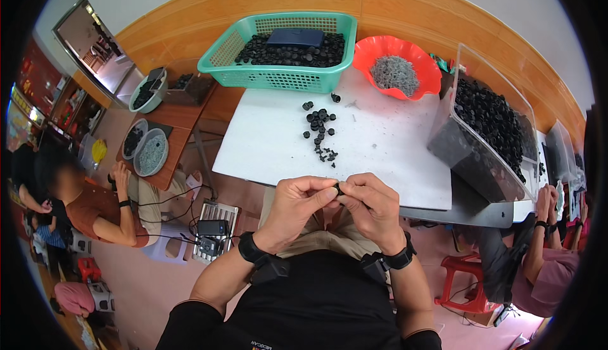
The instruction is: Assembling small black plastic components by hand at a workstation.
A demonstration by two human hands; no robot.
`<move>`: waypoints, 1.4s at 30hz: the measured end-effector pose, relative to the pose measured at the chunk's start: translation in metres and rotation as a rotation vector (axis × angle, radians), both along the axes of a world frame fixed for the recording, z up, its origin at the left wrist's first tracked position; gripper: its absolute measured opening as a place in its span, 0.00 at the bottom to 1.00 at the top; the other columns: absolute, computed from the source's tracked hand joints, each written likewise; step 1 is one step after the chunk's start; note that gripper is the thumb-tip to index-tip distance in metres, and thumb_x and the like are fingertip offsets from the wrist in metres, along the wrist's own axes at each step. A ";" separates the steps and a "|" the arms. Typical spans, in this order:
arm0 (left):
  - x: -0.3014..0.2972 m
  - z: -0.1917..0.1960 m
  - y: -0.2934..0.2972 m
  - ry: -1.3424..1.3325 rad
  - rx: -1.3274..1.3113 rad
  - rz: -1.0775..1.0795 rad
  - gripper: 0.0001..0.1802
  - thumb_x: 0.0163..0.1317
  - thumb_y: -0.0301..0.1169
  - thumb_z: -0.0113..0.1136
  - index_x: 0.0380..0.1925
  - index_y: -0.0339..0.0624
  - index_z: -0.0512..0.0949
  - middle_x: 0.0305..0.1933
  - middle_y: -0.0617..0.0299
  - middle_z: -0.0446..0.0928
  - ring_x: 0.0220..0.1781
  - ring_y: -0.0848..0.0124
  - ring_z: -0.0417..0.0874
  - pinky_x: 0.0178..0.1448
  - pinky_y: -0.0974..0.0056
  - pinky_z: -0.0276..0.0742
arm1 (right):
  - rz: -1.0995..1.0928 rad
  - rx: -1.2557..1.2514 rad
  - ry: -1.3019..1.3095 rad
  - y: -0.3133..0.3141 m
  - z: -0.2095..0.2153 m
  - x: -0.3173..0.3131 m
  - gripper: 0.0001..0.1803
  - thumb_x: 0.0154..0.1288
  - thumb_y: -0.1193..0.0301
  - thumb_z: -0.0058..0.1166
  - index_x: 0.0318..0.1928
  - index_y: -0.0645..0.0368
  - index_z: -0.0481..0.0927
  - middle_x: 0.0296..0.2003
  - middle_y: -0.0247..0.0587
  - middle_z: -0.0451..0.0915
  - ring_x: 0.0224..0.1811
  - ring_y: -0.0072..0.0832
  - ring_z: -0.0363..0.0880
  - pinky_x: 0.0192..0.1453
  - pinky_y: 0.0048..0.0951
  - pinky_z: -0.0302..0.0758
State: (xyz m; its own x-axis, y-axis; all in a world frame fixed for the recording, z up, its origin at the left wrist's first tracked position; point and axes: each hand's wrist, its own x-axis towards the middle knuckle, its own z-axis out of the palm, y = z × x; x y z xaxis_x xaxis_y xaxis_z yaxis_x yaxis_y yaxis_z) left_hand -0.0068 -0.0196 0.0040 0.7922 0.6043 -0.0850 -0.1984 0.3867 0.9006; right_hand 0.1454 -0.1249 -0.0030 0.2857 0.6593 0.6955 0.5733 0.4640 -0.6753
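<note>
Both hands meet just off the near edge of the white tabletop (266,134). My left hand (301,203) pinches a small black part (339,189) between thumb and fingertips. From the other side, the fingertips of my right hand (372,205) close on the same part. Fingers cover most of it, so its exact shape is hidden. Beyond my hands, loose black round caps (318,119) lie in a cluster on the white surface. Smaller black pieces (327,155) are scattered nearer to me.
At the back stands a green basket (272,79) of black parts with a dark blue box (295,38) on top. A red bowl (430,71) holds small grey pieces. To the right is a clear bin (465,153) of black parts. People sit working on both sides.
</note>
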 end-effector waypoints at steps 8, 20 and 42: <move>-0.001 -0.002 0.003 0.040 0.032 -0.044 0.09 0.68 0.20 0.61 0.46 0.30 0.83 0.47 0.51 0.84 0.44 0.70 0.86 0.50 0.67 0.86 | 0.000 -0.050 -0.026 -0.002 0.005 0.003 0.14 0.56 0.87 0.64 0.43 0.65 0.84 0.37 0.45 0.82 0.31 0.32 0.83 0.33 0.29 0.80; 0.000 -0.006 -0.004 -0.031 -0.127 -0.026 0.07 0.69 0.25 0.62 0.44 0.33 0.83 0.46 0.53 0.85 0.45 0.71 0.85 0.50 0.68 0.84 | -0.021 -0.041 0.006 -0.001 0.003 0.000 0.14 0.54 0.86 0.66 0.41 0.62 0.82 0.36 0.44 0.81 0.33 0.34 0.83 0.35 0.29 0.79; 0.002 0.002 -0.011 -0.007 -0.020 -0.075 0.06 0.67 0.25 0.65 0.38 0.32 0.83 0.36 0.55 0.84 0.33 0.74 0.83 0.38 0.68 0.80 | 0.258 -0.318 0.218 -0.016 0.016 0.020 0.16 0.58 0.81 0.68 0.48 0.62 0.86 0.36 0.39 0.81 0.35 0.25 0.82 0.37 0.26 0.79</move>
